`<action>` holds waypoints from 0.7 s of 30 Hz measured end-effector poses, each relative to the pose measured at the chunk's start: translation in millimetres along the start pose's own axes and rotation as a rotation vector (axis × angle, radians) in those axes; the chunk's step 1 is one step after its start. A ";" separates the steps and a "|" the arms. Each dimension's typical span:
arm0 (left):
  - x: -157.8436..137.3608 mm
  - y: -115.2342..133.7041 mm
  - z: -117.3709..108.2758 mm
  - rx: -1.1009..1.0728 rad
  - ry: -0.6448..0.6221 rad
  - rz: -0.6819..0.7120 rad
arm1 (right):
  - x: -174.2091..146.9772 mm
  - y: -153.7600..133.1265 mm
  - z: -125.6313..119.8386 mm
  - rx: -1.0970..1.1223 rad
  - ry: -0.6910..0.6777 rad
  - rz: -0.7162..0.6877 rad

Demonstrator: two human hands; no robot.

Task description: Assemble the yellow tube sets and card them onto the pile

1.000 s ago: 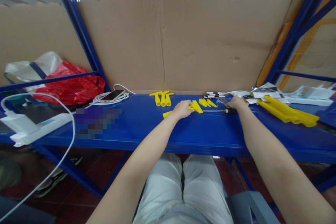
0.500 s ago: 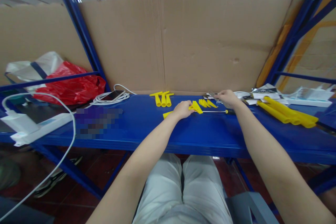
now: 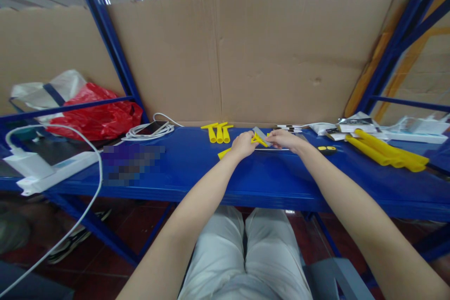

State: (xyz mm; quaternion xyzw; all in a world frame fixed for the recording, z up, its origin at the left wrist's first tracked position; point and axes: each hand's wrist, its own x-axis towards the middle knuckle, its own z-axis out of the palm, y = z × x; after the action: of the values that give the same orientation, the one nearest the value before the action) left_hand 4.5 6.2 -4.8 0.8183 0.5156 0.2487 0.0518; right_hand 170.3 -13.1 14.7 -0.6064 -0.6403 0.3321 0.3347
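My left hand (image 3: 243, 145) is closed on a yellow plastic piece (image 3: 259, 139) above the blue tabletop. A flat grey blade-like plate (image 3: 260, 133) meets that piece, pinched by the fingers of my right hand (image 3: 282, 139). Whether the plate sits in the piece or only against it, I cannot tell. Below the hands lies a long screwdriver (image 3: 326, 150), its shaft partly covered by my right hand and forearm. Another yellow part (image 3: 224, 153) pokes out beside my left wrist. Three yellow T-shaped handles (image 3: 220, 134) rest behind my left hand.
Yellow tubes (image 3: 386, 151) and white packets (image 3: 356, 124) lie at the right. Behind my right hand are small black-and-white items (image 3: 288, 128). Left stand a red bag (image 3: 96, 111), a phone (image 3: 154, 127) on a coiled white cable, and a power strip (image 3: 58, 173). Cardboard (image 3: 281, 56) backs the table.
My right hand has moved left with the grey plate, bringing it to the yellow piece in my left hand. The loose small yellow pieces are now hidden behind my right hand.
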 end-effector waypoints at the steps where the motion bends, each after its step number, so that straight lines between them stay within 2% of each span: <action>1: -0.2 0.2 0.0 0.001 0.007 -0.008 | -0.3 -0.4 -0.4 -0.004 0.009 0.012; 9: -1.1 1.7 -0.7 0.008 0.005 -0.008 | 0.0 0.7 -1.0 -0.052 -0.019 0.021; 21: -1.2 3.0 -0.5 0.012 -0.001 0.010 | -1.6 -0.5 0.7 0.057 -0.046 0.085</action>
State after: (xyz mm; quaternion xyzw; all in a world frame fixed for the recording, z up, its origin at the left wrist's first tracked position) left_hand 6.3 3.7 -3.8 0.8212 0.5132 0.2453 0.0459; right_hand 169.5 -14.7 14.7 -0.6157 -0.6115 0.3780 0.3227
